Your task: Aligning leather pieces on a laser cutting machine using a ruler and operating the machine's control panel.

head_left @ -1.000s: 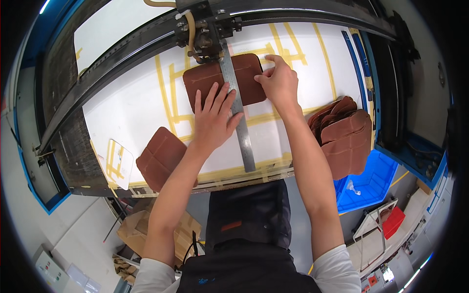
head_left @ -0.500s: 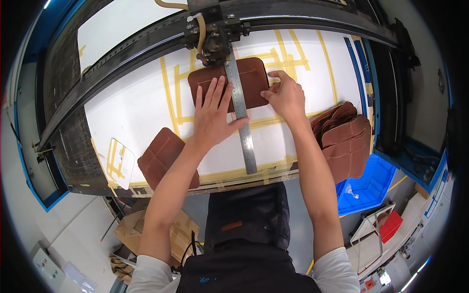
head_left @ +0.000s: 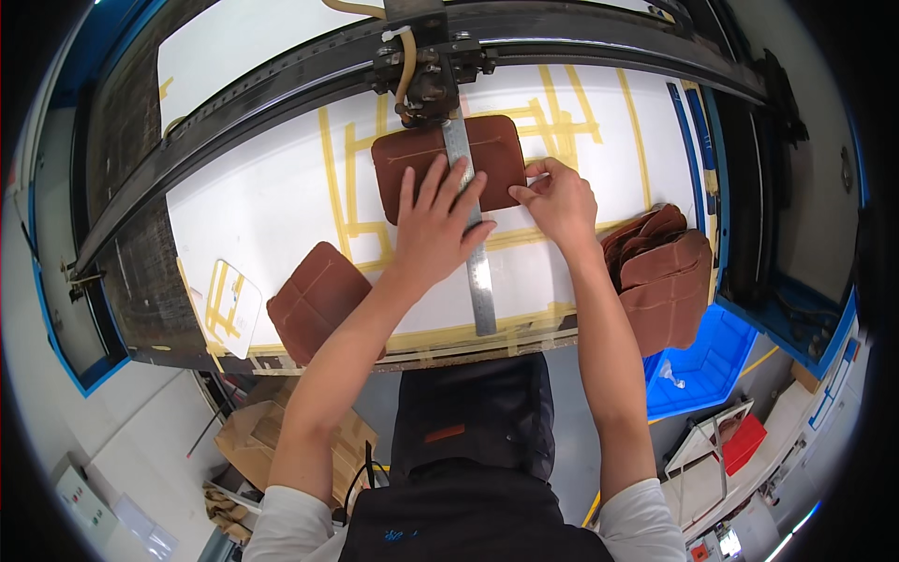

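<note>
A dark brown leather-like piece [head_left: 405,161] with rounded corners and a light stitch-like line lies flat on the white taped work surface [head_left: 272,215]. Across it runs a steel ruler [head_left: 481,290], pointing toward me from under the black machine head. My left hand [head_left: 435,229] rests with fingers spread, partly on the piece and partly over the ruler. At the piece's right edge, my right hand [head_left: 569,201] pinches it between thumb and fingers. A similar brown piece [head_left: 318,290] lies at the left, beneath my left forearm. To the right is a stack of brown pieces [head_left: 663,286], partly behind my right forearm.
The machine head [head_left: 431,75] sits on a dark rail [head_left: 581,49] crossing the far side. A small white taped card [head_left: 232,309] lies at the left. Below the table's right edge stands a blue bin [head_left: 702,370]; a cardboard box [head_left: 281,436] is at lower left.
My left hand has shifted right, so its fingers now reach over the ruler. My right hand keeps its pinch at the piece's edge. The whole view has moved slightly.
</note>
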Motion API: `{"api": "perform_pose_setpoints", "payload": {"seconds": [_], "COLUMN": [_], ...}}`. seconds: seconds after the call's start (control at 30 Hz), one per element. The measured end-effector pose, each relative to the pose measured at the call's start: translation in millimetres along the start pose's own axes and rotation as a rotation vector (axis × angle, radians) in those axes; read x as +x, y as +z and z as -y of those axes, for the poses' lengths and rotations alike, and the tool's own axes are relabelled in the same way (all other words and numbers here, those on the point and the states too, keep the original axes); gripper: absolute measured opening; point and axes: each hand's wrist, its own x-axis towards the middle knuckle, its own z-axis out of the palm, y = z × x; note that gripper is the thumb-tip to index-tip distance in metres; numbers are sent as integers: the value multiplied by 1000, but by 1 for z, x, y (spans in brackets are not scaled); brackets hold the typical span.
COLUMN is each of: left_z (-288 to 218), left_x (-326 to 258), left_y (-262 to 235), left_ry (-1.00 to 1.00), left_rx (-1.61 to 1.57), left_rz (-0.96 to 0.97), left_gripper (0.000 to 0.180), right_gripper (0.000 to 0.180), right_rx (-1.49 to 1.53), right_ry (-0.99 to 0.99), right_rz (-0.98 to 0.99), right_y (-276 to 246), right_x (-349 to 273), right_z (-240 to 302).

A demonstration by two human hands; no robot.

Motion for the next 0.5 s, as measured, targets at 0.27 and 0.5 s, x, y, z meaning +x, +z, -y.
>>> {"api": "perform_pose_setpoints", "payload": {"seconds": [0.27, 0.5], "left_z": [-19, -34], "left_x": [-19, -35], "left_y": [15, 12], "left_ry": [-42, -172], "left_rx": [2, -32], "left_rz": [-29, -48], "left_gripper": [59, 58], "right_gripper": [30, 29], "right_rx": [38, 73], "right_ry": [-4, 10], "right_rz": [-18, -40], "right_y": [5, 8], "right_x": [2, 1], "right_z": [-10, -10]}}
